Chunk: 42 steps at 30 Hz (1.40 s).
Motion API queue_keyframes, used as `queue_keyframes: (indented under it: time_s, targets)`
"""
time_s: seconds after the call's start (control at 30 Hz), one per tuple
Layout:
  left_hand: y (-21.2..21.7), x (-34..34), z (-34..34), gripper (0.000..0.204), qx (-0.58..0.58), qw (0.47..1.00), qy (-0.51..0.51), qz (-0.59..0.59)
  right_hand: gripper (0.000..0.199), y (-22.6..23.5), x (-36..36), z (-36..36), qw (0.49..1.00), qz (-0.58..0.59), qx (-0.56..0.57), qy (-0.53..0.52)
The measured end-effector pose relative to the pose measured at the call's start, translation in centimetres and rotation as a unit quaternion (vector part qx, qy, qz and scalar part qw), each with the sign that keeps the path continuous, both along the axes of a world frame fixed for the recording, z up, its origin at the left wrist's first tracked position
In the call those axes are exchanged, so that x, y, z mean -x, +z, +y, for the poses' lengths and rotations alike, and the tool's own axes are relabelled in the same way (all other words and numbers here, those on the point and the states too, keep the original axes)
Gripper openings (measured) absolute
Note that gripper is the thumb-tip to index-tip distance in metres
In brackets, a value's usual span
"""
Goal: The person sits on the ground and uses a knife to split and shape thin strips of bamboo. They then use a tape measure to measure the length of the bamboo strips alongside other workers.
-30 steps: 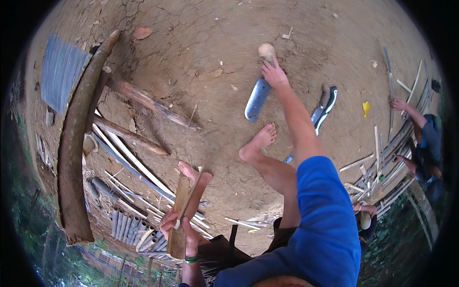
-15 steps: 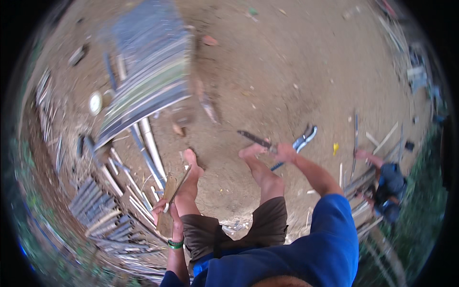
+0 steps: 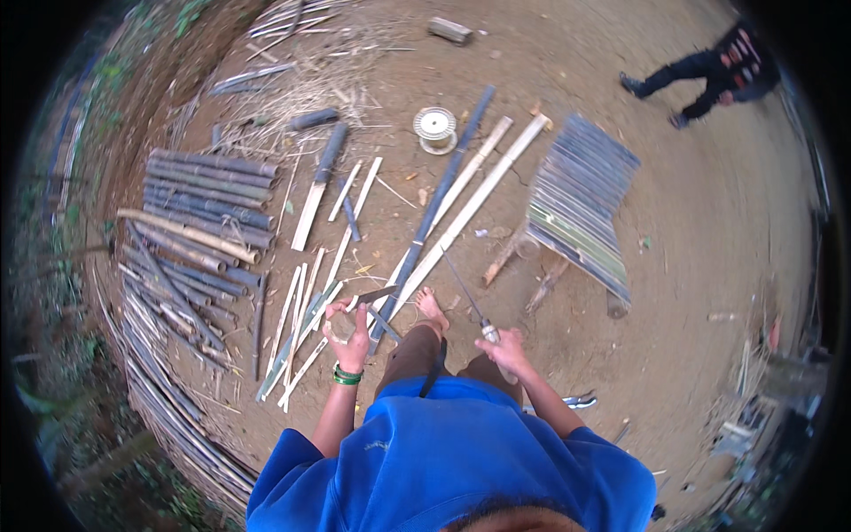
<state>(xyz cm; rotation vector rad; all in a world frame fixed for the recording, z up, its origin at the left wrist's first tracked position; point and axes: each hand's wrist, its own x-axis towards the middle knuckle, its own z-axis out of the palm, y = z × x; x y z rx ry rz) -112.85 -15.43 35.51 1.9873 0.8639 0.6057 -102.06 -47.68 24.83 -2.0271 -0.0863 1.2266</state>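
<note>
In my right hand [image 3: 505,352] is the handle of a knife; its long, thin dark blade [image 3: 463,285] points forward and left over the ground. My left hand [image 3: 347,341], with green bands at the wrist, is raised beside the cut bamboo. Its fingers curl round a short dark blade-like piece [image 3: 379,293] with a pale part near the fingers; its exact kind is unclear. Below it lie pale split bamboo strips [image 3: 299,306] and a dark bamboo pole [image 3: 450,177]. My bare foot [image 3: 431,306] stands beside two long pale strips [image 3: 479,210].
A low bamboo-slat bench [image 3: 581,191] stands ahead right. Bamboo pole sections [image 3: 208,191] are stacked at the left. A pale spool [image 3: 435,127] sits ahead, and a short log [image 3: 450,31] lies farther off. A person in dark clothes [image 3: 722,66] stands far right. A pale-and-black tool [image 3: 581,401] lies right of me.
My view has swung left, bringing the stacked bamboo closer to the middle. The wide bamboo piece no longer shows in my left hand. The crouching person at right has left the view.
</note>
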Motion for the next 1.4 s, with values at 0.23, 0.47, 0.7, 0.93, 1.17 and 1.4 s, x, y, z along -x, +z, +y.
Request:
queue_keyframes:
  time_s: [0.23,0.47,0.7,0.93,1.17,1.4]
  targets:
    - [1.6,1.8,14.7,0.029,-0.060,0.985,0.160,-0.037,0.029,7.0,-11.3,17.1,0.997,-0.014,-0.069,-0.034]
    - [-0.3,-2.1,27.2,0.032,-0.090,0.959,0.264,-0.054,0.029,3.0,-25.3,29.9,0.998,-0.024,-0.048,-0.017]
    - [-7.3,-11.8,37.7,0.044,-0.031,0.918,0.392,-0.054,0.029,-4.9,-42.8,47.3,0.994,0.029,0.048,0.096]
    - [-12.0,-27.5,48.0,0.025,0.008,0.924,0.382,-0.011,0.029,-5.4,-58.8,68.5,0.967,-0.005,0.060,0.248]
    - [-13.4,-42.2,57.1,0.018,0.067,0.938,0.340,-0.029,0.029,-2.9,-65.3,79.1,0.977,0.007,-0.024,0.214]
    - [-22.1,-52.2,62.8,0.019,0.054,0.919,0.384,-0.064,0.024,-11.2,-72.9,88.8,0.972,0.088,0.011,0.218]
